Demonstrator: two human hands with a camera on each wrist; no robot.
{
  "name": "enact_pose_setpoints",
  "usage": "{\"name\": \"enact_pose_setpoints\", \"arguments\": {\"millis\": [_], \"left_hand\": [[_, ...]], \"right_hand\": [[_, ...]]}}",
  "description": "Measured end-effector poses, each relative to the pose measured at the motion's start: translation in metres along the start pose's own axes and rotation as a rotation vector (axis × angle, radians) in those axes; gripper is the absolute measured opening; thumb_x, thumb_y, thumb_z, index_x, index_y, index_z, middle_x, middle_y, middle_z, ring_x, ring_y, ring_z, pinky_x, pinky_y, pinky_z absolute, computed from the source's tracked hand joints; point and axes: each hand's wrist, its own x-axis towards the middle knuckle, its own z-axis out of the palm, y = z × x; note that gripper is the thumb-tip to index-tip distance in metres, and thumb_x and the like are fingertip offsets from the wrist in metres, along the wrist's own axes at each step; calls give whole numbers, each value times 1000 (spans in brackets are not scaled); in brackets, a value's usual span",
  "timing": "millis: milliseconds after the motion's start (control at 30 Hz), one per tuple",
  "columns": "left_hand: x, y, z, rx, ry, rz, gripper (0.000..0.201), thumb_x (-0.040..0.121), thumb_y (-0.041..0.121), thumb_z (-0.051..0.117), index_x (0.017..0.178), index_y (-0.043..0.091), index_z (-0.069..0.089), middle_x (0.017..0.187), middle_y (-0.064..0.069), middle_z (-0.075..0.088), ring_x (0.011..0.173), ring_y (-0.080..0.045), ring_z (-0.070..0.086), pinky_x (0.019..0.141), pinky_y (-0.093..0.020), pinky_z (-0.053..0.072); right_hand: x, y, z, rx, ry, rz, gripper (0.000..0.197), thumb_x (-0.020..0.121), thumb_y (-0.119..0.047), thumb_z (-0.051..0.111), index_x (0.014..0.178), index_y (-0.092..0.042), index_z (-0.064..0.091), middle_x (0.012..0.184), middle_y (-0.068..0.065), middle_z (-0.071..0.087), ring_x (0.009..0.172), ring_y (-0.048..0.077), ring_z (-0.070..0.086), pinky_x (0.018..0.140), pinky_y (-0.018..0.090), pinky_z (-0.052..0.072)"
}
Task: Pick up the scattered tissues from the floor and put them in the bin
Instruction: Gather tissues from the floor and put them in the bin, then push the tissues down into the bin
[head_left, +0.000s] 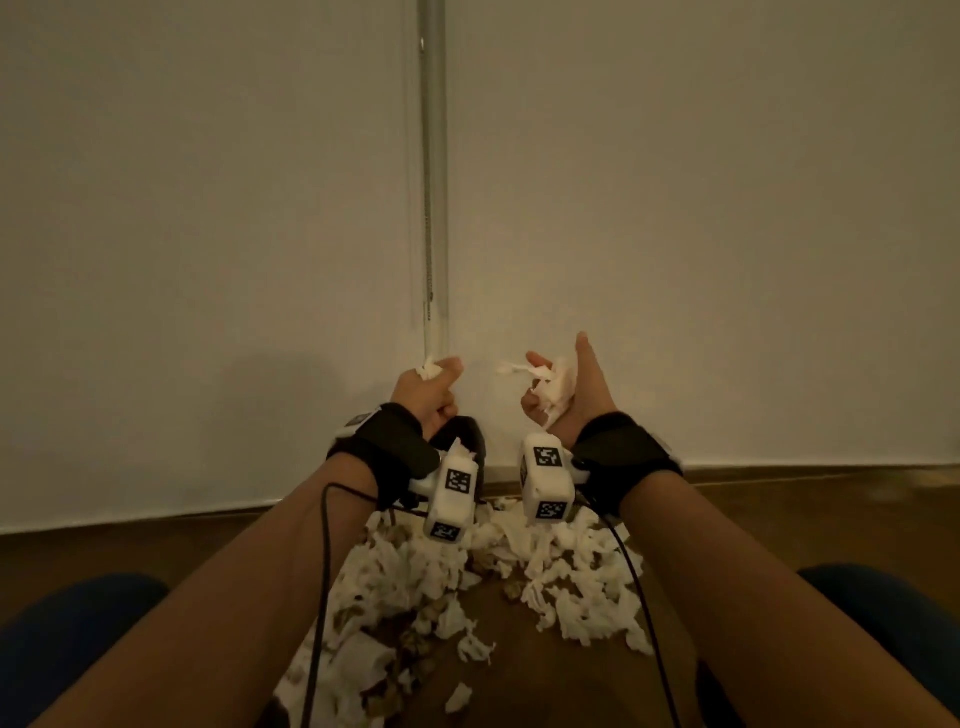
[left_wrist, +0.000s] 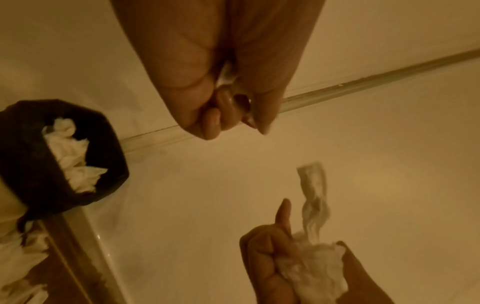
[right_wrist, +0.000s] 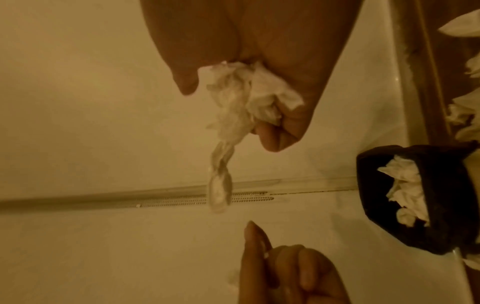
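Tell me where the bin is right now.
In the head view the black bin stands against the wall, just below the left hand, mostly hidden behind the wrist cameras, with the tissue pile in front of it.

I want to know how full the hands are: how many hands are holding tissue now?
2. The left hand grips a small wad by the wall; the right hand holds a bigger bunch with a twisted strip. More tissue may be hidden in the fists.

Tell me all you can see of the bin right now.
The bin is small, dark and round, looking soft-walled. It stands upright on the floor against the white wall, below the left hand. Its mouth is open, and crumpled white tissues already lie inside, reaching the rim. More tissues lie on the floor beside it. Neither hand touches it.
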Motion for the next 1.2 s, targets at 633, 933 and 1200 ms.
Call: {"name": "enact_pose_setpoints", "arguments": {"millis": [633, 933, 1200], "left_hand": [[-11, 12, -9, 242, 40, 43, 37, 98, 25, 21, 71, 16, 45, 54, 4, 34, 40, -6, 24, 36, -15, 17], [-4, 7, 1, 254, -30, 189, 42, 91, -16, 33, 128, -2, 45, 114, -11, 44, 95, -15, 51, 74, -19, 47], [-5, 1, 2, 196, -76, 188, 30, 97, -5, 36, 123, -2, 49, 99, -9, 57, 72, -13, 59, 60, -14, 53]], "right_hand": [[5, 18, -2, -146, -69, 6, 27, 91, -20, 28, 87, -10, 52, 58, 3, 44, 42, 14, 36, 39, 16, 24], [-1, 22, 19, -7, -110, -161, 26, 94, 7, 42, 115, -8, 49, 105, 14, 51, 78, 21, 52, 74, 25, 48], [1, 25, 12, -87, 150, -178, 28, 93, -22, 56, 116, -6, 57, 71, 6, 52, 33, 2, 35, 30, 12, 26]]}}
